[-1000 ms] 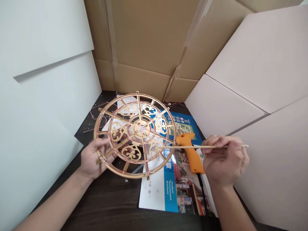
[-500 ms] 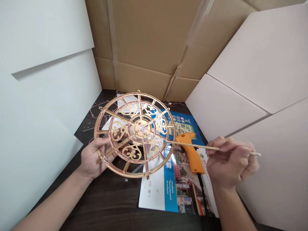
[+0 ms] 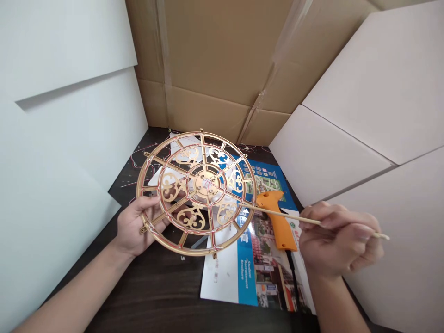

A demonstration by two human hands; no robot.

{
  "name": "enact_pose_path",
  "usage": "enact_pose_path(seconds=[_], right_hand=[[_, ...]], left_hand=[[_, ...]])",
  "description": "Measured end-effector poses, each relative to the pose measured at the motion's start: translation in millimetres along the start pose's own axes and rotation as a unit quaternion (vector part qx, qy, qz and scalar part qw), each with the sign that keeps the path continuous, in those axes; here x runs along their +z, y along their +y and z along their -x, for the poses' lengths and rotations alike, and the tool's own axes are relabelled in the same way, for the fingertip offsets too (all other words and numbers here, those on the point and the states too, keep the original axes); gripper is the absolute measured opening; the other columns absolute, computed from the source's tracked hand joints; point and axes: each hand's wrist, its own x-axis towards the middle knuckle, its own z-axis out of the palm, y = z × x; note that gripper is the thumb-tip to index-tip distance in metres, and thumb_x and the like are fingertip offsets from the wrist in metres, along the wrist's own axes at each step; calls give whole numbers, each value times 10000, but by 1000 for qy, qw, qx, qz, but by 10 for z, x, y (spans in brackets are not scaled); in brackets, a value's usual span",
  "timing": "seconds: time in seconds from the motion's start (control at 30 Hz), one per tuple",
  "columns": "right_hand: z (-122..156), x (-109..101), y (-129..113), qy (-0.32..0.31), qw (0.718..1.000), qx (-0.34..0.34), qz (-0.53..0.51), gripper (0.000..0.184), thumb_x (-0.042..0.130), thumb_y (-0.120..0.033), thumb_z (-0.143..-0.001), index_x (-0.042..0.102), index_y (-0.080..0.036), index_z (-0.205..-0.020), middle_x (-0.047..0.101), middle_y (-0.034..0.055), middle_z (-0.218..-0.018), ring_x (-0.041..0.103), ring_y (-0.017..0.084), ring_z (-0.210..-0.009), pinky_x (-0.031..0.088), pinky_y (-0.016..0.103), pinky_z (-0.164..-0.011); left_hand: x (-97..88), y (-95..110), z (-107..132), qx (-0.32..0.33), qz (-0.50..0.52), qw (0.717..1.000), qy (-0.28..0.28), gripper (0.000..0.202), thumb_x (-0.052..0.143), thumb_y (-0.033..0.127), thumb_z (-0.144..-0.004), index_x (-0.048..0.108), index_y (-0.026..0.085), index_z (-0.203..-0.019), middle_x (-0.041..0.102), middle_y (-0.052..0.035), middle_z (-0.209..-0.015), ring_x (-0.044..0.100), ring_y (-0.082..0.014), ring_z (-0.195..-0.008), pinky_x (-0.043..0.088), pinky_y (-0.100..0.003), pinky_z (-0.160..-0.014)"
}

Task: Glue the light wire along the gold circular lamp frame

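A round gold openwork frame [image 3: 193,218] with scroll ornaments is held up, tilted, above the table. Thin red and white wires run along its rings and spokes. My left hand [image 3: 137,226] grips its lower left rim, thumb in front and fingers behind, partly seen through the gaps. In my right hand [image 3: 342,240] a thin wooden stick [image 3: 287,215] is pinched, its far end at the right side of the frame's inner ring. Whether the tip touches the wire there I cannot tell.
An orange glue gun [image 3: 279,224] with a black cord lies on a printed brochure [image 3: 222,282] on the dark table [image 3: 149,291]. Loose thin wires and white pieces lie behind the frame. Cardboard [image 3: 215,55] stands at the back, white panels [image 3: 69,148] at both sides.
My right hand has shifted slightly right and down, tilting the stick a little more steeply. The stick's tip stays near the inner ring. My left hand still holds the frame in nearly the same place.
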Motion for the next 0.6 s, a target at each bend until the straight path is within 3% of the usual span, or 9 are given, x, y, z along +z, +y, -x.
enact_pose_path(seconds=[0.13, 0.3, 0.43, 0.6], right_hand=[[7, 21, -15, -37, 999, -19, 16, 309, 473, -231, -1057, 491, -122, -769, 438, -23, -656, 514, 82, -502, 403, 233, -403], [79, 14, -39, -65, 997, 27, 27, 294, 450, -245, -1064, 541, -120, -814, 543, 12, -716, 563, 110, -537, 444, 262, -440], [92, 40, -72, -51, 997, 48, -14, 248, 437, -235, -1071, 587, -134, -901, 578, 21, -776, 599, 125, -579, 476, 245, -417], [9, 13, -68, -27, 985, 136, -107, 309, 360, -295, -1093, 601, -158, -957, 659, 44, -792, 571, 146, -501, 443, 255, -362]], left_hand=[[46, -12, -7, 9, -12, 999, 33, 389, 403, 36, -778, 769, 76, -905, 766, -138, -776, 740, -291, -1020, 557, -425, -1010], [-3, -27, -14, -11, -1, 998, -55, 428, 470, 52, -738, 749, 78, -1062, 780, -136, -898, 707, -314, -1103, 539, -447, -1036], [-33, -18, -3, -13, -21, 999, -46, 414, 504, 50, -722, 742, 69, -1060, 777, -140, -866, 711, -328, -1086, 533, -456, -1041], [-16, -16, -6, -11, -52, 998, -46, 439, 477, 91, -763, 716, 59, -1130, 774, -156, -920, 710, -328, -1083, 535, -456, -1034]])
